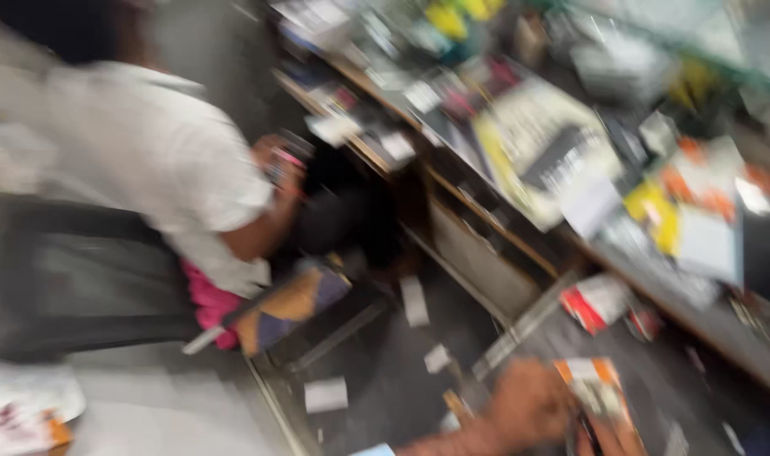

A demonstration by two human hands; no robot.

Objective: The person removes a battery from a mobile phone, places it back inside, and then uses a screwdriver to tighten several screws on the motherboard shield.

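Orange and white, a small flat packet (594, 390) sits at the bottom edge in the person's hand (533, 407), fingers wrapped round its lower end; blur hides which hand it is, and no second one shows. Beyond it a red and white packet (598, 301) lies near the open drawer (520, 325). Farther off, a cluttered counter (520, 169) runs beside a seated co-worker in a white shirt (149, 160).

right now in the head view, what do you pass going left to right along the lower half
black chair → seated person in a white shirt → pink cloth → white card on the floor → hand → orange and white packet at that hand
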